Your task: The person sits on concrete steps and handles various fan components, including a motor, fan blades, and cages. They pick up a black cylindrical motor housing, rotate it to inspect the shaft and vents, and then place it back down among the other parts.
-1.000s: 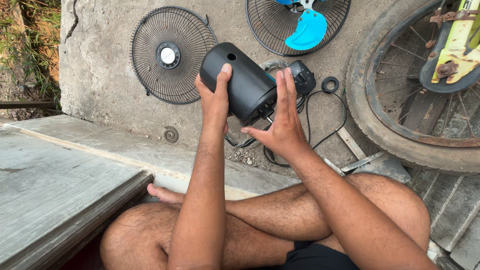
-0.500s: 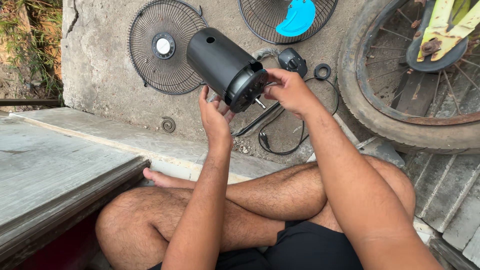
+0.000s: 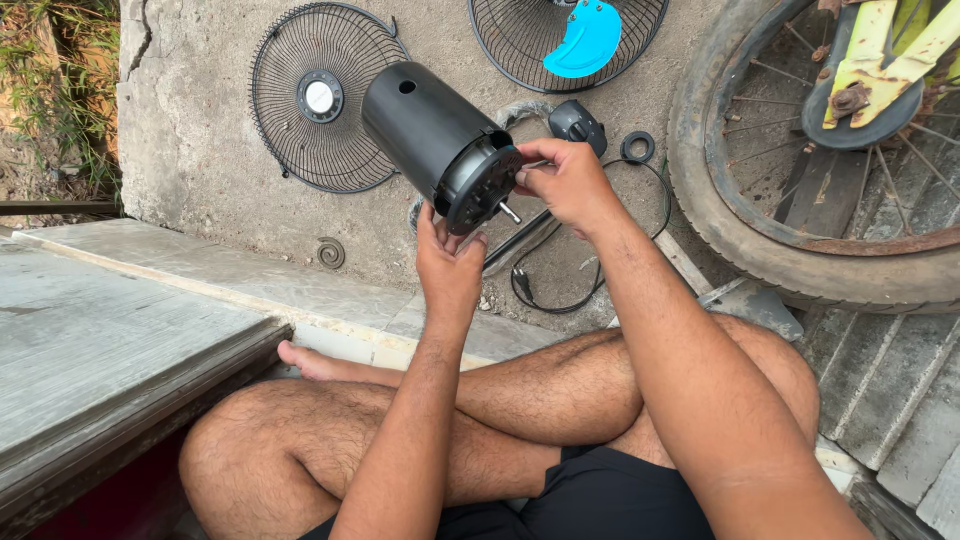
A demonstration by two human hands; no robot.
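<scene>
I hold a black cylindrical fan motor housing (image 3: 425, 128) above the concrete, its front face with a short metal shaft turned toward me. My left hand (image 3: 447, 262) supports the housing from below at its front rim. My right hand (image 3: 568, 180) pinches the right edge of the front face with thumb and fingers. A black power cord (image 3: 545, 270) trails down from the housing onto the ground.
A black wire fan grille (image 3: 320, 100) lies on the concrete at left. A second grille with a blue fan blade (image 3: 588, 40) lies at top. A black ring (image 3: 637, 148) and a large tyred wheel (image 3: 720, 200) are at right. My crossed legs fill the bottom.
The housing has been tilted so its front face points toward me. My right hand moved from the side of the housing to the front edge, and my left hand slid beneath.
</scene>
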